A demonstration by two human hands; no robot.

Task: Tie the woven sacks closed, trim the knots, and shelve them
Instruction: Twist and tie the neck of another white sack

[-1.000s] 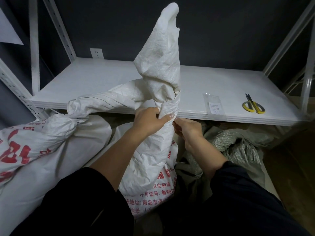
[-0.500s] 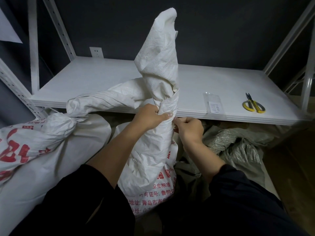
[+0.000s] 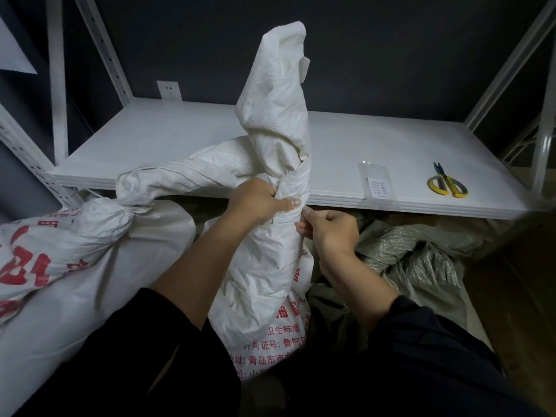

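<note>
1. One woven sack with red print is lying at the far left of the shelf, below its front edge, its tied neck pointing toward the middle.
2. A second woven sack, the upright sack, is standing in front of the shelf's front edge at its middle, with its twisted top rising above the shelf board and a long tail of fabric trailing off leftward.
3. Two hands are working on this sack: the left hand is clenching tight around the gathered neck just below the knot, thumb pressing across the fabric.
4. The right hand is sitting just right of the neck, fingers curled and pinching at the fabric's edge; what exactly it is holding cannot be made out.
5. One grey-green sack is lying crumpled under the shelf's right half.
6. One clear label sleeve is lying on the shelf near its front edge.
7. One pair of yellow-handled snips is resting on the shelf's right end.
</note>
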